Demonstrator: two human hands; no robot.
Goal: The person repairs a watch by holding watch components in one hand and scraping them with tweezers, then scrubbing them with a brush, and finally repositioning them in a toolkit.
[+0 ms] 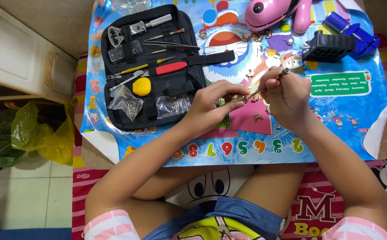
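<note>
Two hands work a small gold piece on a cartoon mat.

At 10 o'clock lies an open black tool case with two clear bags. The left hand pinches the gold piece between thumb and curled fingers at centre. The right hand, fingers pressed together, grips a thin tool whose tip touches the piece. A green label sits at 3 o'clock.

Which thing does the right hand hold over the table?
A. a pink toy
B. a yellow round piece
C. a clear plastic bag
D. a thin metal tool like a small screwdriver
D: the right hand grips a thin metal tool whose tip meets the small gold piece under the left hand.
</note>
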